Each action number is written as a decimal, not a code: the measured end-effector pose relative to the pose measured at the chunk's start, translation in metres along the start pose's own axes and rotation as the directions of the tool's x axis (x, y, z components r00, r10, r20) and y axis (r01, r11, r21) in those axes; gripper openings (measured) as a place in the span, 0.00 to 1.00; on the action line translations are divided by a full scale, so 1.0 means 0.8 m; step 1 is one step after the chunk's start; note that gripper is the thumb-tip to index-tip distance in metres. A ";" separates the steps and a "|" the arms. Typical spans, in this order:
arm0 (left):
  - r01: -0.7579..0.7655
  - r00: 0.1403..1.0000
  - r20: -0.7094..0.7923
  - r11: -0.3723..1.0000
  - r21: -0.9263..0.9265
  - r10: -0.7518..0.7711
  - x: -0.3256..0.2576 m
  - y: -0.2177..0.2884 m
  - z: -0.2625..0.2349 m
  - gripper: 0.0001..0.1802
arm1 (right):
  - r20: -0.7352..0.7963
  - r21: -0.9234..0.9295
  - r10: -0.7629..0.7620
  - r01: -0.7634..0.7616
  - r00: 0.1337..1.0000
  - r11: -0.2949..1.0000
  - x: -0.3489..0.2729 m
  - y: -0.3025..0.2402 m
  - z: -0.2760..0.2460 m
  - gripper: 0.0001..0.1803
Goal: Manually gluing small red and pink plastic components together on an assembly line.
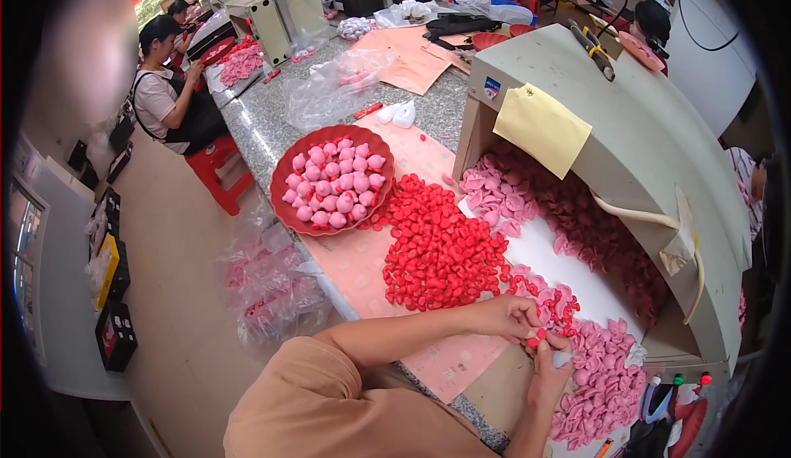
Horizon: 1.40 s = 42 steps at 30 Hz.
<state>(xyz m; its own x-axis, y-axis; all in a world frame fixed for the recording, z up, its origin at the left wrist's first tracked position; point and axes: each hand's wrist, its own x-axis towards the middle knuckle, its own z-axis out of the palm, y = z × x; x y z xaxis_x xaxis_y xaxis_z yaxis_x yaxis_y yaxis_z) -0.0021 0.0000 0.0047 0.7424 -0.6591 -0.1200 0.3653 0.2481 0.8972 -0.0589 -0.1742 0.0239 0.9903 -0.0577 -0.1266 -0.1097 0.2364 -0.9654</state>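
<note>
Both of my hands meet over the right part of the bench. My left hand (pixel 507 318) pinches at a small red piece (pixel 536 338), its fingers bent. From below, my right hand (pixel 550 367) closes on the same red piece; a bit of white (pixel 562 359) shows at its fingers, too small to name. Just left of my hands spreads a heap of small glossy red pieces (pixel 445 248). Soft pink petal-like pieces (pixel 597 380) lie heaped at the right, some with red pieces among them. A red scalloped bowl (pixel 284 157) holds several round pink figures (pixel 338 178).
A grey-green hooded machine (pixel 610 87) stands at the right, pink pieces inside its opening and a yellow paper (pixel 542 128) on its front. Clear plastic bags (pixel 272 285) lie left of the bench. A co-worker (pixel 169 87) sits at the far left on a red stool (pixel 221 170).
</note>
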 end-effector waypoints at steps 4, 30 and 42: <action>0.023 1.000 0.005 1.000 0.010 -0.023 0.000 0.004 -0.002 0.09 | -0.016 0.009 0.002 -0.002 1.000 1.000 0.002 0.000 0.001 0.08; -0.022 1.000 0.004 1.000 -0.017 0.022 0.005 -0.002 -0.003 0.10 | -0.004 -0.073 -0.017 0.017 1.000 0.997 0.003 0.002 -0.001 0.08; 0.015 1.000 0.017 1.000 -0.012 -0.015 0.001 0.000 -0.002 0.12 | -0.013 -0.030 -0.004 0.004 1.000 1.000 0.001 0.004 -0.004 0.09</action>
<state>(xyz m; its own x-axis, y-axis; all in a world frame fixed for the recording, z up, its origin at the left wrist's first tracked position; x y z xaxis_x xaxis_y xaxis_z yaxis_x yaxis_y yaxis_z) -0.0005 0.0007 0.0043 0.7271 -0.6748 -0.1263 0.3836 0.2467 0.8899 -0.0584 -0.1767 0.0200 0.9896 -0.0712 -0.1252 -0.1081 0.2073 -0.9723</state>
